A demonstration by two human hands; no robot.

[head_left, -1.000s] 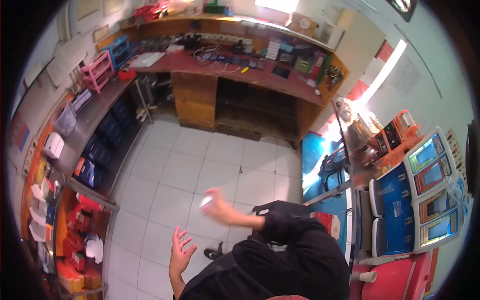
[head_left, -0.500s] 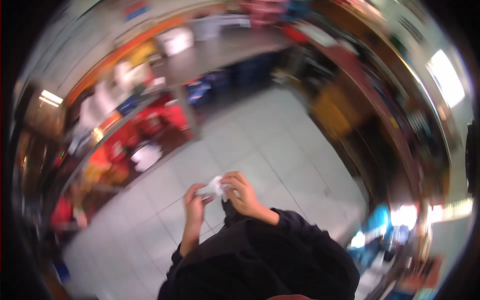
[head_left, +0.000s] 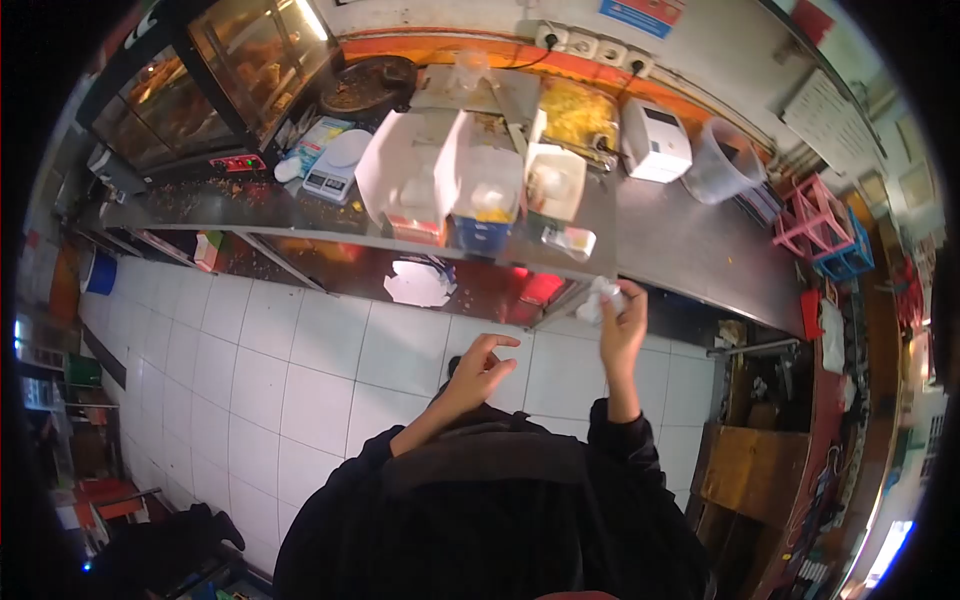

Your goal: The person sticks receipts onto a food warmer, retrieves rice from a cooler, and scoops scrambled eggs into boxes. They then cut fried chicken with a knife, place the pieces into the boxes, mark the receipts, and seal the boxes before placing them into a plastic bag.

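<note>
My right hand [head_left: 624,330] pinches a crumpled white wad [head_left: 596,302], thin plastic or paper, just in front of the steel counter's edge [head_left: 570,262]. My left hand [head_left: 478,372] is over the tiled floor with its fingers curved apart and nothing between them. On the counter beyond stand open takeaway boxes: one with a tall white lid [head_left: 408,180], a blue one [head_left: 482,236] with something white and yellow inside, and a smaller white one [head_left: 556,180]. Close to my right hand, a small white packet [head_left: 570,241] lies at the counter's edge.
A digital kitchen scale [head_left: 338,168] and a glass food warmer [head_left: 200,90] stand at the left. Farther right are a tray of yellow food [head_left: 580,118], a label printer [head_left: 655,140], a clear plastic tub [head_left: 722,160] and pink baskets [head_left: 815,222]. A wooden cabinet [head_left: 752,470] flanks me at the right.
My view has swung round to face the counter. My hands were together on the white wad; now they are apart, the left has let go, and the right holds it near the counter.
</note>
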